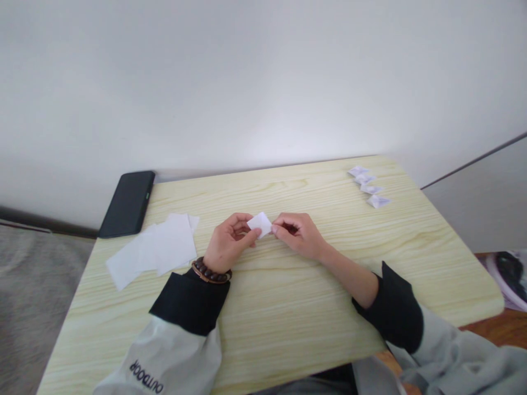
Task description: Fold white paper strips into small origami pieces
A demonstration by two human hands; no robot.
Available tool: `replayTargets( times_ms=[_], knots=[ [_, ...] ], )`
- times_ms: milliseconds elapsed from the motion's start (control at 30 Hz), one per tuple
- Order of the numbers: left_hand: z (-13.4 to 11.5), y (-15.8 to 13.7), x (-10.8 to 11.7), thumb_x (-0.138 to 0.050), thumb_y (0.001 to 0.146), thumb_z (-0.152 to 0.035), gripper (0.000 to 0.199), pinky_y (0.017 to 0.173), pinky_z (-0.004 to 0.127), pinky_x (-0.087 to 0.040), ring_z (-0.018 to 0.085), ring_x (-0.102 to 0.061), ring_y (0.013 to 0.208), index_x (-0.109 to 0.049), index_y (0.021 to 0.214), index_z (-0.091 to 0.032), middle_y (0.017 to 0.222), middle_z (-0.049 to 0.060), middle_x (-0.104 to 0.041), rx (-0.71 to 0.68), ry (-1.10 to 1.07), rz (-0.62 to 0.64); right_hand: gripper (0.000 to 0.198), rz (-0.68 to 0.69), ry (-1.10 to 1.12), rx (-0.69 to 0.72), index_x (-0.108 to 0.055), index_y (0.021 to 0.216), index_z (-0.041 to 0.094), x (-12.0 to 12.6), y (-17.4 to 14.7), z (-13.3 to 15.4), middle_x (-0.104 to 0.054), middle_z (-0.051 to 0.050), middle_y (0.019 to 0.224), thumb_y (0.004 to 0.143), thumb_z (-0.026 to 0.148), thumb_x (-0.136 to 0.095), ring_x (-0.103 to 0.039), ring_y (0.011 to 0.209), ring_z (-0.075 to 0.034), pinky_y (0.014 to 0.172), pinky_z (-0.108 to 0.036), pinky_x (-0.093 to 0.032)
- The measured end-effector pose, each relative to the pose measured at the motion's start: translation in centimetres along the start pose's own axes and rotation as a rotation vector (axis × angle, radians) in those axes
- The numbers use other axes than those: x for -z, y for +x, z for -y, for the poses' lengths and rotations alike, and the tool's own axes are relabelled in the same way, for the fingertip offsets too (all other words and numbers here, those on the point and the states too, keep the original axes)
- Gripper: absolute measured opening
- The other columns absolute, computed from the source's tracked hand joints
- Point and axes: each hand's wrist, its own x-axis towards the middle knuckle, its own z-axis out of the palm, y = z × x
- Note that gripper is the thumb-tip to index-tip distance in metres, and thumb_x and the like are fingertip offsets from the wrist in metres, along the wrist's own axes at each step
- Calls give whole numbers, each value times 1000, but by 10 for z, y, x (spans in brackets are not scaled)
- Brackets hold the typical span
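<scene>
A small folded piece of white paper (260,224), shaped like a diamond, is held between my two hands just above the table. My left hand (233,238) grips its left side, the thumb lying on top and the fingers behind. At the paper's right corner, my right hand (300,233) pinches with thumb and forefinger. Several flat white paper sheets (175,244) lie overlapping to the left of my left hand. Toward the back right, several small folded white paper shapes (373,189) stand in a row.
A black smartphone (127,204) lies at the table's back left corner. The pale wood-grain table (288,318) meets a white wall (263,82) along its back edge. Beyond the right edge, a partly visible round dark-and-white object (510,274) is near the floor.
</scene>
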Motion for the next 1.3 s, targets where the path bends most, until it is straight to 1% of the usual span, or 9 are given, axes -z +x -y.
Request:
replayTargets(
  times_ms=[200, 400, 533, 700, 833, 967, 1067, 1167, 1300],
  knots=[
    [-1, 1, 1, -73, 68, -32, 32, 53, 22, -51, 11, -60, 58, -58, 89, -13, 71, 1, -66, -26, -34, 45, 23, 50, -23, 35, -57, 63, 15, 0, 0, 1, -49, 3, 54, 83, 24, -52, -38, 48, -7, 46, -20, -28],
    [-1, 1, 2, -73, 69, -36, 32, 61, 26, -54, 14, -64, 65, -61, 88, -13, 76, 4, -70, -33, -19, 69, 22, 2, -32, 31, -62, 71, 14, 0, 0, 0, -55, 1, 60, 86, 23, -50, -44, 52, -7, 49, -20, -31],
    [-1, 0, 2, -72, 71, -35, 25, 64, 25, -52, 12, -61, 63, -64, 82, -13, 71, 2, -68, -87, 68, 53, 22, 33, -48, 55, -60, 67, 14, 0, 0, 0, -54, 1, 60, 86, 22, -50, -44, 53, -7, 50, -20, -32],
    [-4, 0, 4, -65, 76, -36, 23, 62, 23, -49, 12, -58, 61, -65, 69, -14, 63, 1, -65, -133, 215, 23, 14, 29, -75, 68, -60, 75, 15, -2, 0, 2, -52, 2, 62, 84, 23, -54, -42, 52, -7, 50, -20, -32],
    [-5, -1, 4, -61, 79, -39, 27, 56, 21, -47, 11, -56, 55, -64, 68, -14, 61, 1, -63, -114, 284, 19, 16, 60, -69, 87, -59, 72, 16, -2, 1, 1, -51, 2, 61, 84, 23, -54, -42, 52, -7, 50, -20, -32],
    [-4, -4, 2, -56, 81, -39, 28, 42, 19, -37, 7, -46, 43, -63, 70, -14, 62, 0, -63, -101, 370, -2, 15, 110, -70, 108, -58, 69, 15, -1, 1, -1, -49, 3, 59, 83, 21, -55, -41, 52, -7, 50, -20, -31],
    [-3, -5, 1, -56, 81, -38, 28, 44, 20, -35, 8, -46, 46, -63, 68, -14, 62, 0, -63, -154, 437, 4, 15, 139, -106, 118, -58, 68, 15, -1, -1, -3, -47, 4, 58, 82, 20, -55, -40, 51, -7, 50, -20, -29],
    [-2, -5, 1, -58, 79, -38, 28, 47, 20, -36, 10, -49, 50, -62, 67, -14, 61, 1, -62, -184, 430, 38, 19, 152, -116, 108, -57, 67, 15, -1, -1, -2, -46, 4, 56, 84, 23, -53, -40, 50, -7, 50, -21, -29],
    [-4, -5, 2, -58, 79, -41, 31, 41, 19, -27, 7, -39, 41, -60, 64, -14, 53, -1, -58, -146, 413, -11, 25, 129, -55, 99, -56, 66, 15, 0, 0, 1, -48, 2, 60, 87, 27, -49, -42, 54, -8, 51, -21, -31]
  ],
)
